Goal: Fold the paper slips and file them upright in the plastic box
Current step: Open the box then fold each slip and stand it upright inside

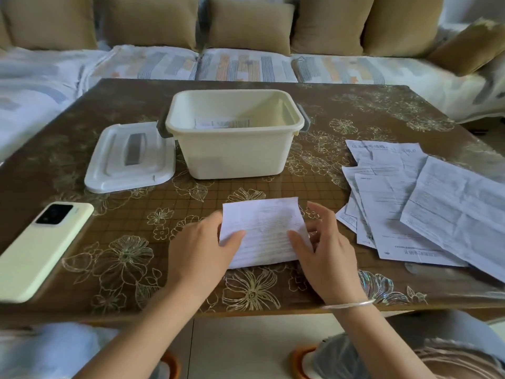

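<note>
A white printed paper slip is held just above the brown flowered table, near its front edge. My left hand pinches the slip's left edge, thumb on top. My right hand pinches its right edge the same way. Beyond it stands the cream plastic box, lid off, with one printed slip inside against the far wall. A spread of unfolded printed sheets lies on the table to the right.
The box's white lid lies flat left of the box. A pale green phone rests camera side up near the table's left front edge. A sofa with tan cushions runs behind the table.
</note>
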### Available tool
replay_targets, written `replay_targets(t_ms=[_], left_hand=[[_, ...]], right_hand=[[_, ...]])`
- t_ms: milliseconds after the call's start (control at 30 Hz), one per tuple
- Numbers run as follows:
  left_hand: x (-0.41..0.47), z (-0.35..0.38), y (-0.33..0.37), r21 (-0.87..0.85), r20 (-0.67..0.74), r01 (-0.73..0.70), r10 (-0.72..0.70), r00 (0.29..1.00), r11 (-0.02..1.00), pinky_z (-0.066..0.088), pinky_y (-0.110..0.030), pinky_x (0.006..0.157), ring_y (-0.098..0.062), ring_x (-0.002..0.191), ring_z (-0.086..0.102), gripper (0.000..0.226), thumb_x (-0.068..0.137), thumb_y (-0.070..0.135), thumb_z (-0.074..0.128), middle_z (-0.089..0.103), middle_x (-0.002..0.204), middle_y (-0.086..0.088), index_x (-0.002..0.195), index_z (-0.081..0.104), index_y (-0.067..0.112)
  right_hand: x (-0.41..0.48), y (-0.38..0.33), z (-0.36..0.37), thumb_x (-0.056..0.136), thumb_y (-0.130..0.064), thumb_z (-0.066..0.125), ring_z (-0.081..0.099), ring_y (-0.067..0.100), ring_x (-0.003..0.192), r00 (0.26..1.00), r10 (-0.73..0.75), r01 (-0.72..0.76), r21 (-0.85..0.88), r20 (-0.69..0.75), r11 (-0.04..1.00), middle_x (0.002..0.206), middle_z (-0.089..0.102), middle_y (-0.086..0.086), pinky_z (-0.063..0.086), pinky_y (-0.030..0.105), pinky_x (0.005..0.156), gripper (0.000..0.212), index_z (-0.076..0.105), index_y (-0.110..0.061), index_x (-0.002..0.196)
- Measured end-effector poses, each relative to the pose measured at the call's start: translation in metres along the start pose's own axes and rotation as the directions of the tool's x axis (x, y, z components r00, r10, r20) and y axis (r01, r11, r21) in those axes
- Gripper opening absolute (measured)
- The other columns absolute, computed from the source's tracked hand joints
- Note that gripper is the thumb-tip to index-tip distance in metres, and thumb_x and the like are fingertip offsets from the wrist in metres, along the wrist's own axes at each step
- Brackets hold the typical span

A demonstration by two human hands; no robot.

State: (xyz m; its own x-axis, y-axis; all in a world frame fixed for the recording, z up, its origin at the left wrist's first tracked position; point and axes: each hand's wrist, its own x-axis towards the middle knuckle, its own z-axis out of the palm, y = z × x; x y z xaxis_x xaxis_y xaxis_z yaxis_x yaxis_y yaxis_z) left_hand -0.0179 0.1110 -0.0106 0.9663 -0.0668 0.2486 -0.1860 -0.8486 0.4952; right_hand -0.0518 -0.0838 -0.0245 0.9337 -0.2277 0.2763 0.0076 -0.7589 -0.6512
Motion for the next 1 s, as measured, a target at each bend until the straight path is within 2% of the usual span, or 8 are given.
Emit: replay_targets(t_ms=[167, 267, 367, 500, 600, 700, 800, 1000], left_hand=[[-0.003, 0.014, -0.004, 0.161, -0.103, -0.054, 0.072, 0.992, 0.985, 0.042, -0.023, 0.048, -0.017, 0.059, 0.062, 0.04, 0.079, 0.042, 0.076, 0.07, 0.087, 0.003, 0.105, 0.057, 0.018], [-0.005, 0.02, -0.007, 0.179, -0.14, -0.1, 0.126, 0.982, 0.979, 0.053, -0.032, 0.079, -0.023, 0.098, 0.065, 0.069, 0.074, 0.036, 0.08, 0.059, 0.126, -0.009, 0.131, 0.049, 0.011], [-0.001, 0.018, -0.005, 0.227, -0.123, -0.152, 0.183, 0.975, 0.962, 0.044, -0.04, 0.1, -0.028, 0.124, 0.051, 0.07, 0.077, 0.035, 0.073, 0.04, 0.148, -0.013, 0.138, 0.049, 0.01], [0.004, 0.021, -0.008, 0.217, -0.043, -0.331, 0.348, 0.937, 0.918, 0.044, -0.041, 0.099, -0.023, 0.116, 0.057, 0.027, 0.081, 0.02, 0.074, 0.064, 0.125, -0.003, 0.107, 0.073, 0.016], [0.007, 0.021, -0.012, 0.112, 0.023, -0.371, 0.371, 0.928, 0.922, 0.043, -0.034, 0.096, -0.015, 0.105, 0.062, 0.023, 0.091, 0.03, 0.058, 0.068, 0.112, 0.006, 0.106, 0.073, 0.019], [0.009, 0.016, -0.011, 0.118, 0.159, -0.357, 0.337, 0.928, 0.927, 0.038, -0.034, 0.1, -0.01, 0.11, 0.054, 0.048, 0.091, 0.058, 0.039, 0.059, 0.118, 0.011, 0.115, 0.064, 0.024], [0.008, 0.015, -0.011, 0.176, 0.255, -0.386, 0.337, 0.906, 0.906, 0.028, -0.035, 0.103, -0.015, 0.119, 0.045, 0.06, 0.087, 0.07, 0.034, 0.05, 0.128, 0.008, 0.123, 0.052, 0.025], [0.008, 0.013, -0.018, 0.169, 0.392, -0.444, 0.353, 0.849, 0.88, 0.016, -0.04, 0.114, -0.016, 0.142, 0.029, 0.067, 0.093, 0.064, 0.023, 0.033, 0.154, 0.006, 0.146, 0.04, 0.026]], right_hand=[[0.002, 0.001, 0.008, 0.087, -0.036, 0.065, 0.058, 0.009, 0.082, 0.997, -0.069, 0.063, -0.163, -0.031, 0.985, 0.108, 0.062, -0.009, 0.025, 0.007, 0.055, 0.053, 0.043, -0.022, 0.133], [0.0, -0.001, 0.009, 0.083, -0.032, 0.07, 0.059, 0.011, 0.088, 0.994, -0.102, 0.09, -0.234, -0.04, 0.968, 0.112, 0.057, -0.006, 0.022, 0.004, 0.053, 0.053, 0.047, -0.021, 0.13], [-0.001, -0.002, 0.009, 0.08, -0.03, 0.073, 0.059, 0.014, 0.092, 0.994, -0.11, 0.1, -0.258, -0.025, 0.961, 0.121, 0.053, 0.0, 0.021, 0.004, 0.049, 0.055, 0.05, -0.02, 0.129], [-0.001, -0.001, 0.009, 0.082, -0.029, 0.071, 0.055, 0.016, 0.105, 0.993, -0.114, 0.113, -0.294, 0.014, 0.949, 0.128, 0.051, -0.001, 0.023, 0.005, 0.051, 0.049, 0.053, -0.024, 0.127], [0.001, -0.001, 0.009, 0.083, -0.024, 0.07, 0.051, 0.019, 0.112, 0.99, -0.134, 0.143, -0.336, 0.049, 0.931, 0.13, 0.053, -0.002, 0.036, 0.013, 0.053, 0.044, 0.057, -0.024, 0.124], [0.006, -0.002, 0.008, 0.082, -0.016, 0.067, 0.045, 0.024, 0.121, 0.962, -0.238, 0.271, -0.424, 0.131, 0.864, 0.134, 0.053, 0.002, 0.046, 0.036, 0.084, 0.048, 0.055, -0.021, 0.128], [0.015, -0.011, 0.014, 0.092, -0.022, 0.048, 0.031, 0.025, 0.141, 0.908, -0.321, 0.411, -0.42, 0.271, 0.809, 0.147, 0.044, 0.004, 0.027, 0.047, 0.112, 0.046, 0.048, -0.02, 0.138], [0.015, 0.0, 0.027, 0.1, -0.045, 0.009, 0.007, 0.017, 0.148, 0.867, -0.248, 0.431, -0.401, 0.433, 0.809, 0.159, 0.015, 0.005, 0.007, 0.043, 0.116, 0.062, 0.022, -0.014, 0.152]])
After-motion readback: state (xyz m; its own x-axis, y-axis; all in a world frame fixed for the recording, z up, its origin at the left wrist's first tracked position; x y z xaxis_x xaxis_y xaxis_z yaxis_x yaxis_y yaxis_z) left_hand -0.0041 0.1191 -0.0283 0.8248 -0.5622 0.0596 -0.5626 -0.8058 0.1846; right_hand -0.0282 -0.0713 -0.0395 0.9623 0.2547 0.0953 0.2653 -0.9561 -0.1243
